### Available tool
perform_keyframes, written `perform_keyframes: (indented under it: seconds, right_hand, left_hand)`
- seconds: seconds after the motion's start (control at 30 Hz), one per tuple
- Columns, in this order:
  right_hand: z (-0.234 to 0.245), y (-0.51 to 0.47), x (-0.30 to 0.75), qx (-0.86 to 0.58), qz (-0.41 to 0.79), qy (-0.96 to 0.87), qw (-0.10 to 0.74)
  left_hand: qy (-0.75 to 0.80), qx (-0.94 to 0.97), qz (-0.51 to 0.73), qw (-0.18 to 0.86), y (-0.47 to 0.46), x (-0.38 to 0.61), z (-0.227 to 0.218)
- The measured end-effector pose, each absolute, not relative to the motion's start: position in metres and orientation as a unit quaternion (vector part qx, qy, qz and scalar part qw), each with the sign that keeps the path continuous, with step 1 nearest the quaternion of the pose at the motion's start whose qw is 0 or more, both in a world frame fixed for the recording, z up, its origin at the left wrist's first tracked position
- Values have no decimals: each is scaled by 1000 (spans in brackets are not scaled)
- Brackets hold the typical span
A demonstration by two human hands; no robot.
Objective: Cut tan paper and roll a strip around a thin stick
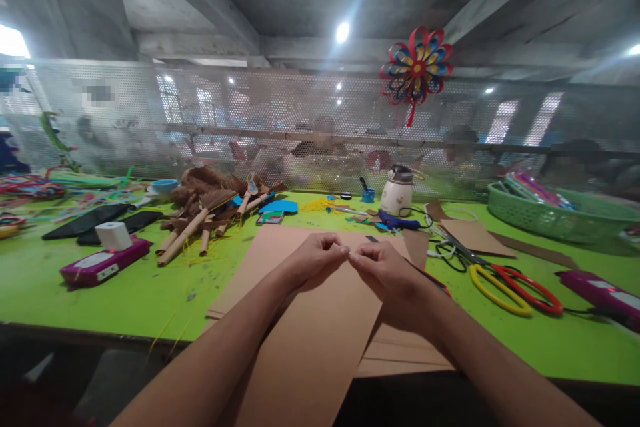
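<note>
A long sheet of brown kraft paper (320, 340) slopes from the tabletop down over the near edge toward me. At its far edge, my left hand (319, 255) pinches the paper between thumb and fingertips. Close beside it, my right hand (384, 267) pinches the same edge, thumb and index almost meeting the left ones. More brown sheets (255, 257) lie flat in a stack underneath. A thin dark pencil-like stick with a red end (443, 287) shows past my right wrist, partly hidden.
Scissors (503, 288) with yellow and red handles lie right, near a blue glue gun (399, 221), white jug (399, 192) and green basket (555, 219). At left are rolled brown paper pieces (200, 227) and a purple power strip (105, 263). Mesh panels (280, 140) stand behind.
</note>
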State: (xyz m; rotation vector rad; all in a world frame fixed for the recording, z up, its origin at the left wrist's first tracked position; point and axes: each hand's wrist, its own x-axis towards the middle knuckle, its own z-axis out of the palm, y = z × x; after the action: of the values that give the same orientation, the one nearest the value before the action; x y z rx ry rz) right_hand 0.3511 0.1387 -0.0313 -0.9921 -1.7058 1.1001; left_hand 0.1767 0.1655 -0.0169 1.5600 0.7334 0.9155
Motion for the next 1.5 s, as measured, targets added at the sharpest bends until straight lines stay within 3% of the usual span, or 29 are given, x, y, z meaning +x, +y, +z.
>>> perform_keyframes:
  seconds: [0.23,0.67,0.9,1.2,1.5]
  right_hand:
    - [-28,140,354,-387,466,-681,411]
    - [-32,151,365,-411,351,-720,436]
    - [-32,154,375,-374,433,-700,428]
    - [-30,153,374,-375,421,-688,456]
    - [-30,161,387,-409,419,-636,503]
  left_hand:
    - [303,625,436,572,166,177,-19]
    - [301,609,471,563,168,179,-19]
    - [310,556,479,604,164,171,-7]
    - [339,562,461,597,178,164,-12]
    - [349,720,375,467,188,145,-7]
